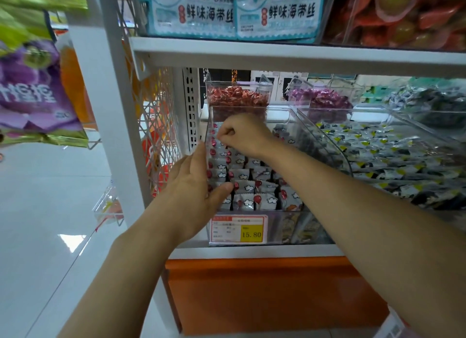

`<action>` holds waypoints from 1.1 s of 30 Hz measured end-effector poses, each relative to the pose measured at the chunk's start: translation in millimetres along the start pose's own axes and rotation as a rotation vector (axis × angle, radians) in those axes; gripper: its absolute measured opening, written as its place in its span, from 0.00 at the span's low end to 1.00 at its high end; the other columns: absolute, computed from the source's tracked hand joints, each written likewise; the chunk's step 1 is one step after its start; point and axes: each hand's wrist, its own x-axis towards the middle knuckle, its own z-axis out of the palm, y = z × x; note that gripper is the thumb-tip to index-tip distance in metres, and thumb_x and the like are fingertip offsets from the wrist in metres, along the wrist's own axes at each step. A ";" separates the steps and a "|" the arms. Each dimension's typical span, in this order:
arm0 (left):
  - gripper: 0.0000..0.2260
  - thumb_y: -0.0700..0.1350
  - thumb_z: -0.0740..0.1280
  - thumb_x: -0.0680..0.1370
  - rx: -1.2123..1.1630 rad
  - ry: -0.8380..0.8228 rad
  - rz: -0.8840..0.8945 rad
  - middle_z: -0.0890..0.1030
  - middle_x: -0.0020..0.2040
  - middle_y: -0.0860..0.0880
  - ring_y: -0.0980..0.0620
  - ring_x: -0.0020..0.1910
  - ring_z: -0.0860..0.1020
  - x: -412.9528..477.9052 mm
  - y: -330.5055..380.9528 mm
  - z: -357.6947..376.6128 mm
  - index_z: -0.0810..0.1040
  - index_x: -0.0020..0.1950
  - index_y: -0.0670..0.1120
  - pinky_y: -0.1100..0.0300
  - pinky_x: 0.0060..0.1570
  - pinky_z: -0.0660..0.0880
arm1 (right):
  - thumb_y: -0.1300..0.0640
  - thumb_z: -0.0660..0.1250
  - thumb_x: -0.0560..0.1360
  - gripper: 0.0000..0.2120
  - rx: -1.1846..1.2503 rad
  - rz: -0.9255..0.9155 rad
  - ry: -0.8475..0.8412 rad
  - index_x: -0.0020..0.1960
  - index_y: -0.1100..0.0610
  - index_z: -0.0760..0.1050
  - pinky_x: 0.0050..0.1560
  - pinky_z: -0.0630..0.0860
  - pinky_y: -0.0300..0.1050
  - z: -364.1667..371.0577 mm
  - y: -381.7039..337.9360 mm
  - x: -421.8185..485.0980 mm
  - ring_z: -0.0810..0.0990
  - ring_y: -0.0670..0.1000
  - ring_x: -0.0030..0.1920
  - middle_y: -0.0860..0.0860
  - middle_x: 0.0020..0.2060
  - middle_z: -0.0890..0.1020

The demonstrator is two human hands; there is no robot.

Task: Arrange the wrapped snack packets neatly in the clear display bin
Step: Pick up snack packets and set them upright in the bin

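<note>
1. Inside bin (282, 108), rear left: right hand (243, 133), fingers curled among packets (262, 201); hold unclear.
2. Left hand (194, 186): fingers straight, flat against bin's left wall.
3. Tag (239, 229): "15.80".
4. Packets: white, red balloon, cloud; upright rows.

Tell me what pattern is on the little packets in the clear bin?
White packets with red balloon-like dots and small white clouds; the head view shows them.

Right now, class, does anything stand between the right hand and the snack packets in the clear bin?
Nothing visible does: the right hand is already inside the open-topped clear bin, fingers curled onto the snack packets.
</note>
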 end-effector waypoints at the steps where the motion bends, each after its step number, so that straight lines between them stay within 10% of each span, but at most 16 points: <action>1: 0.37 0.59 0.58 0.77 -0.009 -0.001 -0.001 0.51 0.77 0.47 0.51 0.75 0.48 0.2 -0.1 0.0 0.39 0.76 0.50 0.54 0.71 0.49 | 0.59 0.66 0.75 0.06 -0.076 -0.004 -0.019 0.49 0.58 0.81 0.53 0.73 0.45 4.5 0.4 2.6 0.77 0.50 0.52 0.52 0.50 0.82; 5: 0.36 0.59 0.58 0.77 -0.017 0.015 0.006 0.53 0.77 0.46 0.50 0.74 0.49 0.7 -0.4 0.7 0.40 0.77 0.50 0.54 0.70 0.50 | 0.54 0.72 0.71 0.06 -0.286 0.068 -0.060 0.46 0.54 0.80 0.55 0.70 0.47 22.4 -3.2 11.2 0.73 0.58 0.59 0.57 0.60 0.73; 9: 0.35 0.57 0.58 0.77 -0.031 0.053 0.029 0.56 0.76 0.46 0.50 0.74 0.52 1.3 0.3 -0.6 0.43 0.77 0.49 0.55 0.69 0.51 | 0.63 0.68 0.74 0.03 -0.064 0.012 -0.043 0.44 0.62 0.79 0.51 0.75 0.46 11.5 -7.3 11.7 0.77 0.52 0.48 0.57 0.48 0.81; 13: 0.31 0.53 0.60 0.78 -0.010 0.184 0.061 0.58 0.76 0.45 0.50 0.73 0.54 1.4 5.3 -2.0 0.51 0.77 0.46 0.59 0.68 0.51 | 0.63 0.65 0.76 0.04 0.285 0.058 0.257 0.45 0.64 0.77 0.40 0.71 0.29 -17.0 -12.9 -8.4 0.73 0.42 0.39 0.51 0.42 0.79; 20: 0.19 0.43 0.62 0.78 0.023 0.557 0.164 0.69 0.69 0.45 0.48 0.68 0.65 -2.6 25.5 -3.3 0.69 0.70 0.43 0.65 0.64 0.56 | 0.63 0.62 0.78 0.04 0.709 0.204 0.671 0.46 0.60 0.74 0.30 0.75 0.31 -48.4 -3.4 -79.6 0.79 0.41 0.31 0.55 0.41 0.80; 24: 0.18 0.47 0.60 0.79 -0.157 0.492 0.167 0.71 0.58 0.51 0.61 0.49 0.72 -8.6 39.9 1.4 0.70 0.69 0.45 0.77 0.49 0.65 | 0.64 0.61 0.78 0.07 0.849 0.248 0.631 0.42 0.59 0.74 0.36 0.79 0.38 -53.2 5.7 -118.2 0.81 0.45 0.36 0.54 0.39 0.79; 33: 0.10 0.45 0.60 0.79 -0.633 0.259 0.012 0.81 0.37 0.49 0.60 0.33 0.80 -11.6 50.6 7.6 0.79 0.54 0.45 0.71 0.27 0.73 | 0.63 0.62 0.77 0.06 1.148 0.316 0.452 0.44 0.62 0.76 0.38 0.79 0.37 -48.0 12.7 -147.4 0.82 0.48 0.38 0.56 0.40 0.79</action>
